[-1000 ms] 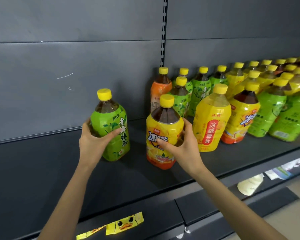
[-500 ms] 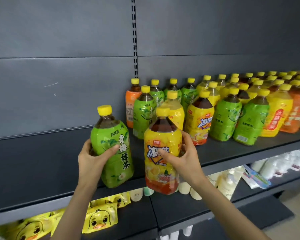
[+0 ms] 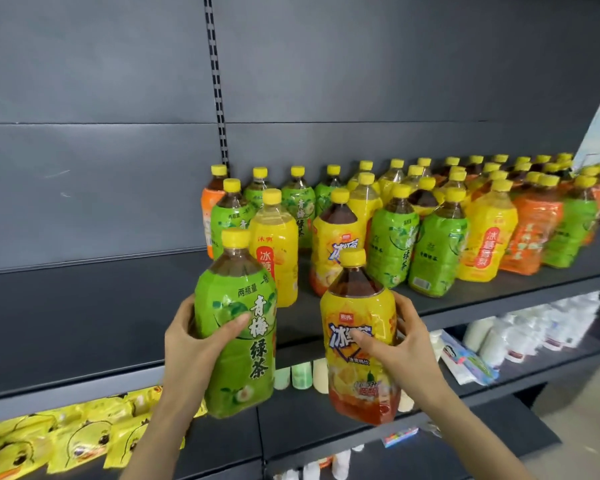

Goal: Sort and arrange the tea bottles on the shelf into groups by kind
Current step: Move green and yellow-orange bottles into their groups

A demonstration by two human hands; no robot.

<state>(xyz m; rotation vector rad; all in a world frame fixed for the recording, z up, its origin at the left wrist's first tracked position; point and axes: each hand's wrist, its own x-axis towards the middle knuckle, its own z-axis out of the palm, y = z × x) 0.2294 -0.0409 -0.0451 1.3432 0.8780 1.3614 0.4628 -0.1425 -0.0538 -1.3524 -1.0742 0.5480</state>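
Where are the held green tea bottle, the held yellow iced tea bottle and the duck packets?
green tea bottle (image 3: 257, 358): head view, on its green label.
yellow iced tea bottle (image 3: 357, 310): head view, on its upper yellow label.
duck packets (image 3: 80, 448): head view, on one yellow packet's front.

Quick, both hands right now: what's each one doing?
Left hand: grips the green tea bottle, lifted off the shelf.
Right hand: grips the iced tea bottle, also lifted.
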